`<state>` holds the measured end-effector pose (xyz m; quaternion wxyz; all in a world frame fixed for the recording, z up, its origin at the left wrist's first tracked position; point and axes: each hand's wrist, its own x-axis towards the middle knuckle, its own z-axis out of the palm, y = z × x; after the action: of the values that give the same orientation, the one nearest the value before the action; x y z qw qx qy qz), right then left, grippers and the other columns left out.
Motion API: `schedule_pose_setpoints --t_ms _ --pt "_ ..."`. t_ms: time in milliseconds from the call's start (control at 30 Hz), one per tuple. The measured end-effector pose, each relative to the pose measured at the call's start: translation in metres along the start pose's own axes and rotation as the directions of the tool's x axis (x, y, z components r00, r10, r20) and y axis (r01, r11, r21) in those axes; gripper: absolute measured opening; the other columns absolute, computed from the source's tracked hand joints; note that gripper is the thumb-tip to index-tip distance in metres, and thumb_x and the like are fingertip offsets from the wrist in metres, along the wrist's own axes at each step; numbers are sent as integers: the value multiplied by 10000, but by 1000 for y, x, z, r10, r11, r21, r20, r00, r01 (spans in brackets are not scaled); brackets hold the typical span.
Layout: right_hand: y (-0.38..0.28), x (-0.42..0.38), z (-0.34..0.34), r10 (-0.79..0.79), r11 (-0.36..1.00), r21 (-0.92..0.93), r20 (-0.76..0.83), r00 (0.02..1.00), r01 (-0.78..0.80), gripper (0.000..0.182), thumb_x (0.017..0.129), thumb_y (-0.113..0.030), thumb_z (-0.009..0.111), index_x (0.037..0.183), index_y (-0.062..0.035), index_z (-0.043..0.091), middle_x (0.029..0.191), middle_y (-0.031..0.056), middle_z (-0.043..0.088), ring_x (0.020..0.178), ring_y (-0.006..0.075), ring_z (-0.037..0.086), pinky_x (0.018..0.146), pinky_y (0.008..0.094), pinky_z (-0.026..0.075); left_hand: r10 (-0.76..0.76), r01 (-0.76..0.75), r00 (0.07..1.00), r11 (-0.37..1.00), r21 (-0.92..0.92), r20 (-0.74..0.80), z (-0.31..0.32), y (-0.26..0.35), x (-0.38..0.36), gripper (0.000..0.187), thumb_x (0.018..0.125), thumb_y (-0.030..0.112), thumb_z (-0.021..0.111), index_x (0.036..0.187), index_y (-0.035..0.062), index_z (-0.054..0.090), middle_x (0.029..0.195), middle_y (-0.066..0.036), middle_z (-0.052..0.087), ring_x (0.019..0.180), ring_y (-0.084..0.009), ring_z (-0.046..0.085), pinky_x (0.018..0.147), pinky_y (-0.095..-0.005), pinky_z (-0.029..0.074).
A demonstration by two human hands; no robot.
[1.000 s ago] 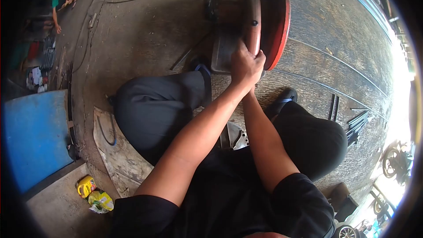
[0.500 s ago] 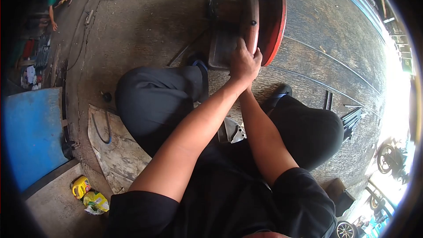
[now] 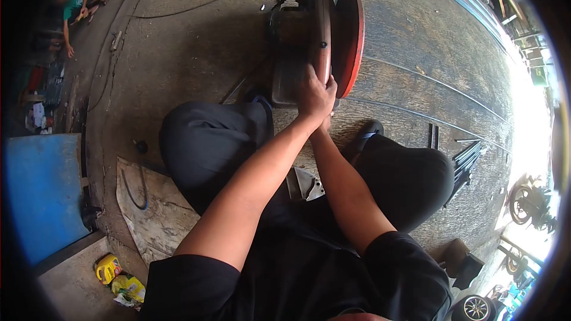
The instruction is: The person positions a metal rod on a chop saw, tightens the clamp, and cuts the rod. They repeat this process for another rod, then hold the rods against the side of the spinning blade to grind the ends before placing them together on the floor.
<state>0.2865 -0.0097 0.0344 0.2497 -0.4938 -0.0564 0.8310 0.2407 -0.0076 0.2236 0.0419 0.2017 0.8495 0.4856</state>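
A machine with a dark motor body and a curved brown guard [image 3: 322, 30] stands on the ground ahead of me. On its right side is a large dark disc with a red rim [image 3: 355, 59]. My left hand [image 3: 316, 98] is closed at the near, lower end of the guard, close to the disc; whatever its fingers hold is hidden. Just below and behind it, my right hand [image 3: 325, 122] is mostly covered by the left hand and wrist, so its fingers do not show. Both arms reach forward between my bent knees.
A metal bracket-like part [image 3: 306, 184] lies between my legs. Dark metal bars [image 3: 467, 163] are by my right knee. A power cable [image 3: 202, 5] runs left from the machine. Thin rods [image 3: 440, 77] cross the ground. A person in green [image 3: 80, 6] crouches far left, near a blue panel [image 3: 44, 193].
The whole view has shifted, so the machine and hands appear lower and farther left. Both hands keep about the same place against the machine.
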Motion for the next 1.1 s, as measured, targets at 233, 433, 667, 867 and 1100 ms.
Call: schedule_pose_setpoints --t_ms 233,433,667,867,1100 --pt "9 20 -22 22 965 -262 -40 999 -32 654 996 -528 264 1385 -7 340 1342 154 465 1192 288 507 1002 446 423 -74 74 997 997 -7 15 -7 15 1 417 792 192 654 1054 -64 455 740 -288 607 740 -474 617 620 -519 484" --pt "-2 7 -19 22 997 -79 23 1000 -20 635 996 -519 275 1381 -20 351 1331 145 474 1184 281 513 996 441 428 -72 77 995 994 -72 69 -10 19 2 398 834 144 607 1118 -50 407 702 -239 605 506 -350 633 383 -395 545" --pt "4 8 -17 -3 992 124 103 995 -10 613 995 -508 289 1377 -35 364 1319 134 485 1174 274 519 990 435 433 -31 35 998 997 -66 62 -7 15 3 412 838 119 603 1145 -60 395 673 -231 609 514 -342 645 432 -380 563" --pt "0 7 -24 -61 969 247 156 986 21 594 995 -499 300 1373 -47 375 1309 125 495 1166 267 525 985 430 438 -48 58 995 990 -128 83 -8 14 4 433 824 141 626 1128 -75 406 717 -249 618 581 -369 659 479 -405 546" --pt "0 3 -8 -99 955 295 286 953 10 572 994 -489 314 1369 -62 388 1297 114 505 1156 259 532 978 424 443 -199 232 970 930 -284 138 6 -13 5 506 775 201 669 1159 -46 451 996 -286 622 915 -431 633 785 -481 505"
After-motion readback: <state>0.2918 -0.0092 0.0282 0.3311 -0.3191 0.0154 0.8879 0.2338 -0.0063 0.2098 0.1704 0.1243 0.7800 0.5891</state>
